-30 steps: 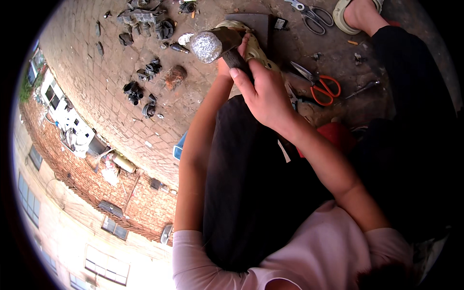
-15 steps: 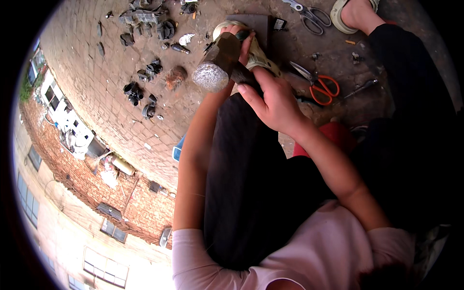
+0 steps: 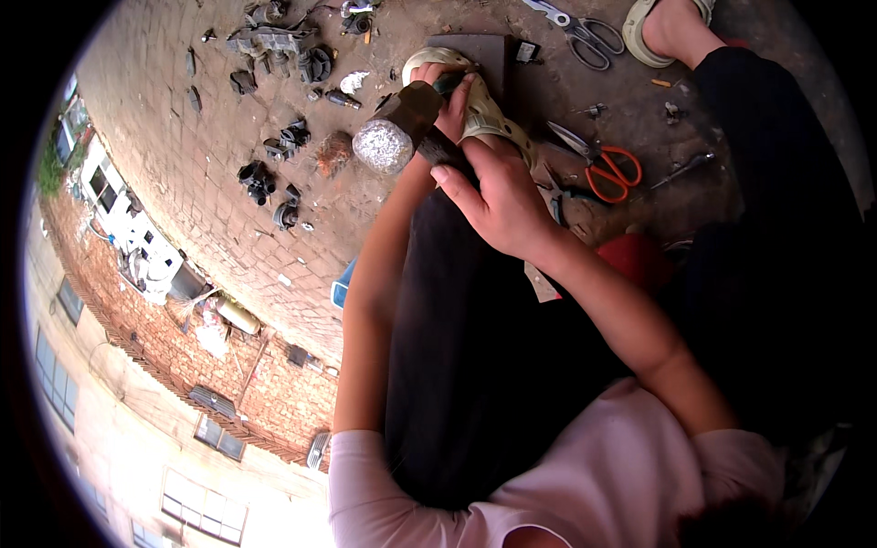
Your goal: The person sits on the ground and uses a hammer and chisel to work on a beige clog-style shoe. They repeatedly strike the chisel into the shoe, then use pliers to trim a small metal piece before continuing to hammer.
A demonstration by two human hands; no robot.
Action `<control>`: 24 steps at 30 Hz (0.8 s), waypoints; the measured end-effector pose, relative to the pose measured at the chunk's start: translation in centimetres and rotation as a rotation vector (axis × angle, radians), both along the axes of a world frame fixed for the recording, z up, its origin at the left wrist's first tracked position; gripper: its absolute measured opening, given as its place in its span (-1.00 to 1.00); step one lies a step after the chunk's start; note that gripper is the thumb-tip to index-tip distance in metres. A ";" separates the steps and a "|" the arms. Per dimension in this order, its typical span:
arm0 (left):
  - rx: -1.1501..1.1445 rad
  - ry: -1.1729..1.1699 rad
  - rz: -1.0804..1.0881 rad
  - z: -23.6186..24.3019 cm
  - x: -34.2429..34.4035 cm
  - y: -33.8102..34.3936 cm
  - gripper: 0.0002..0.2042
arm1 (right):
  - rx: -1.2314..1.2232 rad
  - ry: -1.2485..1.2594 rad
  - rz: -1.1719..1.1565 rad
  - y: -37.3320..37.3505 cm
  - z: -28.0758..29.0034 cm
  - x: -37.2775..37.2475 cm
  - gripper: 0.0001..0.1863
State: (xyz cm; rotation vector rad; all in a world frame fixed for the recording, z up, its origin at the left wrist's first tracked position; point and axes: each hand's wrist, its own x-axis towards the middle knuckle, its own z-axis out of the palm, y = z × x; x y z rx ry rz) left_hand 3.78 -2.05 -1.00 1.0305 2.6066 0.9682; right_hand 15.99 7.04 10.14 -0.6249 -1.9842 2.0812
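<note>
My right hand [image 3: 505,199] is wrapped round the dark handle of a hammer [image 3: 382,146]. Its heavy, dull head is raised over my left forearm, with the bright, worn striking face toward me. Beyond the hammer head, my left hand [image 3: 454,111] is closed beside my pale clog [image 3: 493,119], at a dark metal block [image 3: 484,57] on the ground. A small dark greenish piece [image 3: 448,83] shows at its fingers; its kind cannot be made out. The hammer head hides part of this hand.
Orange-handled scissors [image 3: 612,172] and grey-handled scissors [image 3: 589,41] lie to the right, near a slim metal tool [image 3: 685,168]. Dark mechanical parts [image 3: 279,44] are scattered at left on the paving, with a rusty brown clump [image 3: 333,153]. My other clogged foot [image 3: 671,32] is at far right.
The hammer and my right hand have shifted slightly left, and the hammer head looks a little smaller. My left hand stays by the clog. The whole view has moved slightly.
</note>
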 end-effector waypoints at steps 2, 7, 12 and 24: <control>-0.007 0.009 -0.005 -0.3 0.0 -0.2 -0.82 | -0.070 -0.039 -0.002 0.2 0.3 0.0 -0.68; -0.077 0.073 -0.038 -1.2 -0.3 -0.5 -0.82 | -0.121 -0.159 0.008 1.0 -0.1 0.4 -0.72; -0.074 -0.186 0.089 -2.4 0.2 -1.3 -0.76 | -0.123 -0.146 -0.033 1.1 -0.5 0.3 -0.72; -0.056 -0.018 0.003 -1.9 -0.1 -0.9 -0.82 | -0.121 -0.147 -0.008 0.9 -0.3 0.3 -0.71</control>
